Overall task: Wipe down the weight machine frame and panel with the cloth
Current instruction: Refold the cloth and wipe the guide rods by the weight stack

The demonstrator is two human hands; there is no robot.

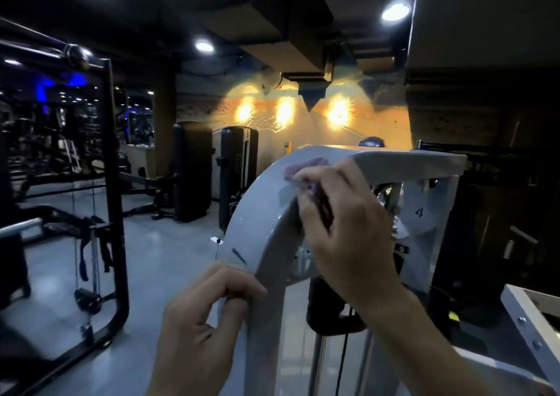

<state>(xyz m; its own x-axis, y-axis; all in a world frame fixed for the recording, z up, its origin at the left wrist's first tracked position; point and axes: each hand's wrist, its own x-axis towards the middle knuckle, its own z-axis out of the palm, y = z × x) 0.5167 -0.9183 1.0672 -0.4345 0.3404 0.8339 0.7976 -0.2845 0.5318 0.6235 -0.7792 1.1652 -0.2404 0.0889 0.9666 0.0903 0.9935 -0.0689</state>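
While the cloth point(306, 172) was pressed on the curved top of the grey frame point(257, 213), it was held bunched in the right hand point(339, 229). The left hand point(206, 310) was lower down, with its fingers curled on the frame's near edge. The two hands were well apart. The frame's long side ran from the left hand up and over to the right hand. The cloth was nearer the right hand. One cloth, one frame and two hands were counted.
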